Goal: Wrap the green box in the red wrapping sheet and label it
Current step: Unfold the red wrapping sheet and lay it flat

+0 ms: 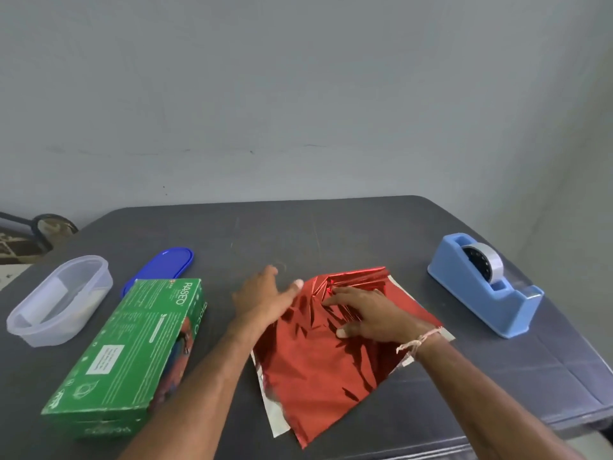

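Observation:
A shiny red wrapping sheet (315,370) lies folded and creased on the dark table, its silver underside showing along the edges. My right hand (368,313) rests flat on its upper part with fingers spread. At the sheet's upper left edge is my left hand (263,297), fingers straight and touching the foil. The green box (129,350) lies flat to the left of the sheet, apart from both hands.
A blue tape dispenser (487,287) stands at the right. A clear plastic container (59,300) sits at the far left, its blue lid (162,267) behind the box. The dark table (298,230) ends close at the right and front.

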{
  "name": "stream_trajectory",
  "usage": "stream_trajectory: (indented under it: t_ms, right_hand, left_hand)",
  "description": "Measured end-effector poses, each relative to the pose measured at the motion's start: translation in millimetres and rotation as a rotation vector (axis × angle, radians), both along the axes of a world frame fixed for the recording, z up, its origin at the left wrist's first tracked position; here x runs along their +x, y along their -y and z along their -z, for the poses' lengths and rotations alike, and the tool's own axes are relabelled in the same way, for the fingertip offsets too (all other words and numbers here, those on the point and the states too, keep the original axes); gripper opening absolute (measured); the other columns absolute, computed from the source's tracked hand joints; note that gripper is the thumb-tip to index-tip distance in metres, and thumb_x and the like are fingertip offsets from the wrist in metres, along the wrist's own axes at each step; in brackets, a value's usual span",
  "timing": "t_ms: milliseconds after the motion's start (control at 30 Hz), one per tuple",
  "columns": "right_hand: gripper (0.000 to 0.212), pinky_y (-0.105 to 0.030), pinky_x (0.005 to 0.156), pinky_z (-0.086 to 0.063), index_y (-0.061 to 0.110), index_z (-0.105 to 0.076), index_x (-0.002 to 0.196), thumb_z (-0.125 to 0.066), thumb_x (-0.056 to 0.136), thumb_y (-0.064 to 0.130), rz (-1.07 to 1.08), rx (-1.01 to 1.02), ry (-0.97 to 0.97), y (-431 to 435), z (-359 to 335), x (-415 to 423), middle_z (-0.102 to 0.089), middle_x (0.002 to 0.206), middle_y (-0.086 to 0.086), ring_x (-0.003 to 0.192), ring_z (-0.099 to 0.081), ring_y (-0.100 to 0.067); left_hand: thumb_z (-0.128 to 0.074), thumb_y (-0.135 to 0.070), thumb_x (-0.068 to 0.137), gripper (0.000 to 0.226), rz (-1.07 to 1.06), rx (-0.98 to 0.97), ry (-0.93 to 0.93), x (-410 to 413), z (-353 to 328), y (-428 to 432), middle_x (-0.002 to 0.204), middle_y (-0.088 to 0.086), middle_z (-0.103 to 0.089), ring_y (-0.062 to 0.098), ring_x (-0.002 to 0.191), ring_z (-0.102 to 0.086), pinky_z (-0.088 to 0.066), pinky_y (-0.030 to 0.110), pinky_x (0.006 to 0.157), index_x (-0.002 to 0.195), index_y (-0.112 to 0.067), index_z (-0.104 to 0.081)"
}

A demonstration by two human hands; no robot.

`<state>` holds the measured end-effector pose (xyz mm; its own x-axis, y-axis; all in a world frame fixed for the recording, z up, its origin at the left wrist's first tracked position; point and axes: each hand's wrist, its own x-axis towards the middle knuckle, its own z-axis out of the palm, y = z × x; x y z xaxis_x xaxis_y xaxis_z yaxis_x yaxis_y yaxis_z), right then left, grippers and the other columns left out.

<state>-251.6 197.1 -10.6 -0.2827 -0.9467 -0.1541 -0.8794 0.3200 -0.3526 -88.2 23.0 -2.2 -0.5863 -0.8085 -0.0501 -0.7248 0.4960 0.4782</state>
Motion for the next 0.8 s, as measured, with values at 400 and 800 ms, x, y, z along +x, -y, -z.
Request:
stream_trajectory:
  t_ms: [400,800]
  right_hand:
    - [0.076,-0.040,0.119,-0.031,0.022,-0.049,0.145,-0.081,0.081,0.045,0.587,-0.586,0.164,-37,11,11,-0.041,0.152,-0.005,0.146,-0.032,-0.024]
    - [0.089,-0.047,0.105,-0.050,0.024,-0.036,0.149,-0.086,0.077,0.035,0.904,-0.685,0.773,-28,6,32,-0.044,0.145,-0.009,0.126,-0.054,-0.026]
  left_hand:
    - [-0.073,-0.033,0.092,0.047,-0.050,0.248,-0.304,-29,30,15,0.054,0.001,-0.049,0.022,0.054,-0.049,-0.029,0.033,0.054,0.056,-0.010,-0.053]
    - [-0.086,-0.037,0.076,0.056,0.107,-0.461,-0.352,27,26,-36,0.113,0.007,-0.060,0.031,0.105,-0.060,-0.050,0.044,0.086,0.122,-0.018,-0.061]
